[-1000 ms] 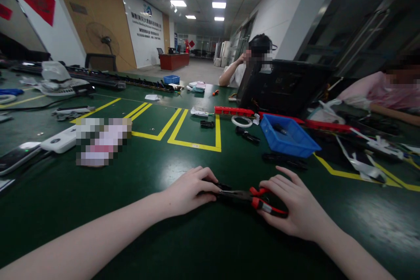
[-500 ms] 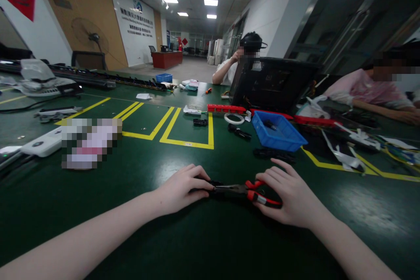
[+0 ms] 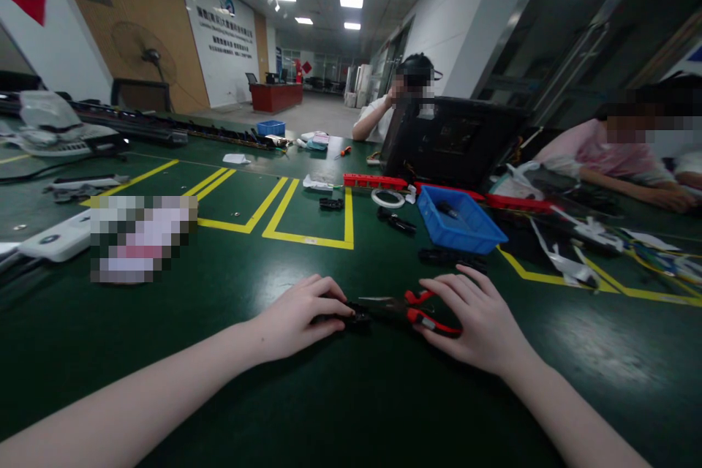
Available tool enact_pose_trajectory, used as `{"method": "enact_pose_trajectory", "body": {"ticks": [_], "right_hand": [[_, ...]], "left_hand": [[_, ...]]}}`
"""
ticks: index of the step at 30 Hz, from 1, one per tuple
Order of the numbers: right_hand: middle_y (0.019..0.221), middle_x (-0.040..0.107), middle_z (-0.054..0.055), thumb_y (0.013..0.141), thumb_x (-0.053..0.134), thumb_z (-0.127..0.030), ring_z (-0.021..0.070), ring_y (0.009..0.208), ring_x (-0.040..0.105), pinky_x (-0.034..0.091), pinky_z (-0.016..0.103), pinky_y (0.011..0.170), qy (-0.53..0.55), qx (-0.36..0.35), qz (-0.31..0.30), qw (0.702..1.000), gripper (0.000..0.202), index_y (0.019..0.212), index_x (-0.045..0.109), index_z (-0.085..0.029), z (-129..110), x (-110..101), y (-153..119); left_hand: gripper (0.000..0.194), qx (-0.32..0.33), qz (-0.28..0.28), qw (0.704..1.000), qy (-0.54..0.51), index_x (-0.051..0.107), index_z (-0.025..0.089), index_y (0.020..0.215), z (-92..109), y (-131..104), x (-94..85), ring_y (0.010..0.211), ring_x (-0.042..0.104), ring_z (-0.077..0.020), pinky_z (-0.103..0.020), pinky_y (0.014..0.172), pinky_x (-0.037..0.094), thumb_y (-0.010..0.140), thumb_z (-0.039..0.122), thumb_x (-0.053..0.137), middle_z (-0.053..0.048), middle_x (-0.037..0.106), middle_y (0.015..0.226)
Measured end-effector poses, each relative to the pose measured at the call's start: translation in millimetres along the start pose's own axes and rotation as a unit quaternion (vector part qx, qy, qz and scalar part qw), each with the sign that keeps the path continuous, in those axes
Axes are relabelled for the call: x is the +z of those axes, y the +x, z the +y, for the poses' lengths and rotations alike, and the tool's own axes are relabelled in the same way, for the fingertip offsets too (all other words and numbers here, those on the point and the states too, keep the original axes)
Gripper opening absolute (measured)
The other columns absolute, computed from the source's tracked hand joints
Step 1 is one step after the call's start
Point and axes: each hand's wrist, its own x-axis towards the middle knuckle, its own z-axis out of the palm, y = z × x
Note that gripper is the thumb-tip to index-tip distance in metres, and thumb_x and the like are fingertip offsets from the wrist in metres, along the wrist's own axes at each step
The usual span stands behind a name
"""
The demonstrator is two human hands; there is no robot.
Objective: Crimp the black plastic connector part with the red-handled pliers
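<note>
Over a green table [image 3: 351,402], hands [image 3: 304,316] [image 3: 478,318] hold pliers [image 3: 395,306] and a black part [image 3: 360,319].

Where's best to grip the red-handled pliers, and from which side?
Probably by the red-and-black handles, coming from the right. On the pliers, the handles spread apart toward that side, where the right hand holds them. The narrow metal nose points left, toward the black part in the left hand, so that end looks worse to grip.
</note>
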Motion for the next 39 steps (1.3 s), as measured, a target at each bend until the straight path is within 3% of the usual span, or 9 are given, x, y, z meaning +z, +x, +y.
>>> {"method": "enact_pose_trajectory", "body": {"ticks": [6,14,20,26,35,39], "right_hand": [[0.110,0.062,0.013,0.082,0.067,-0.043,0.0288,0.100,0.059,0.046,0.044,0.085,-0.020,0.060,-0.002,0.998,0.054,0.127,0.053,-0.017,7,8,-3],[0.118,0.054,0.014,0.086,0.060,-0.034,0.0295,0.107,0.053,0.047,0.043,0.084,0.001,0.071,-0.050,0.996,0.051,0.135,0.049,-0.021,13,13,-2],[0.116,0.054,0.014,0.086,0.057,-0.022,0.0293,0.106,0.052,0.045,0.042,0.085,-0.016,0.058,0.000,0.998,0.043,0.129,0.055,-0.019,5,14,2],[0.108,0.058,0.012,0.088,0.063,-0.025,0.0251,0.097,0.055,0.043,0.036,0.080,-0.057,0.031,0.058,0.996,0.038,0.125,0.058,-0.020,1,16,8],[0.098,0.064,0.011,0.090,0.063,-0.028,0.0215,0.084,0.056,0.041,0.034,0.073,-0.103,-0.018,0.086,0.991,0.032,0.119,0.061,-0.016,-13,6,11],[0.094,0.068,0.009,0.088,0.064,-0.019,0.0185,0.081,0.057,0.040,0.032,0.069,-0.109,-0.060,0.101,0.987,0.020,0.108,0.065,-0.014,-20,3,10]], "left_hand": [[0.031,-0.017,-0.024,1.000,-0.011,0.064,0.028,0.122,2,1,-2.3,0.110,0.053,-0.0228,-0.040,0.094,0.047,0.093,0.018,0.059,-0.005,0.058,0.121],[0.036,-0.035,-0.028,0.998,-0.035,0.063,0.030,0.125,11,5,-10.4,0.113,0.052,-0.0236,-0.042,0.097,0.045,0.094,0.014,0.056,-0.004,0.058,0.124],[0.036,-0.049,-0.035,0.997,-0.054,0.064,0.032,0.123,10,7,-10.2,0.114,0.052,-0.0238,-0.041,0.098,0.045,0.094,0.013,0.056,-0.004,0.058,0.124],[0.036,-0.047,-0.040,0.997,-0.056,0.065,0.032,0.122,9,9,-9.3,0.114,0.053,-0.0238,-0.042,0.098,0.044,0.092,0.012,0.057,-0.003,0.058,0.124],[0.032,-0.014,-0.031,0.999,-0.038,0.065,0.032,0.121,-1,5,-1.7,0.113,0.053,-0.0237,-0.041,0.098,0.044,0.093,0.018,0.059,-0.004,0.058,0.123],[0.031,-0.007,-0.031,0.999,-0.026,0.065,0.031,0.122,-4,5,0.3,0.113,0.053,-0.0232,-0.040,0.098,0.043,0.094,0.019,0.059,-0.003,0.058,0.123]]}}
